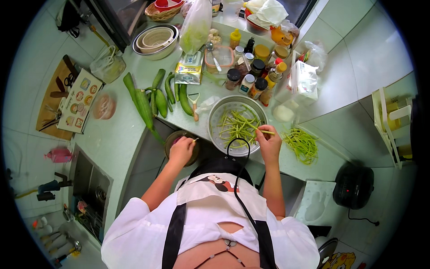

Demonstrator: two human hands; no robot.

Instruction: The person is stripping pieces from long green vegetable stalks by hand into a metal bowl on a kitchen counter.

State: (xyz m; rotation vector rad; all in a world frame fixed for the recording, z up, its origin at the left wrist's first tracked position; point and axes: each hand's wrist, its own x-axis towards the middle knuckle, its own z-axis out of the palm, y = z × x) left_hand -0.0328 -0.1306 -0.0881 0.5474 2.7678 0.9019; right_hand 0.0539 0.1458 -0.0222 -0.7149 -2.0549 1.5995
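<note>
My right hand (pixel 269 142) is closed in a pinch on a green bean (pixel 267 132) at the right rim of a round metal basin (pixel 215 141). Inside the basin lie many cut lengths of green bean (pixel 237 127). A pile of long whole green beans (pixel 301 145) rests on the counter to the right. My left hand (pixel 181 151) is above a round bin (pixel 192 158) below the counter's edge. Its fingers are pinched on a small pale bit (pixel 195 139), which looks like a bean end. The bin's contents are mostly hidden by this hand.
A peeler (pixel 195 107), cucumbers (pixel 185 101) and a long green gourd (pixel 144 109) lie left of the basin. Jars and bottles (pixel 256 68) crowd behind it. A sink (pixel 89 188) is at the left, a black appliance (pixel 354 186) at the right.
</note>
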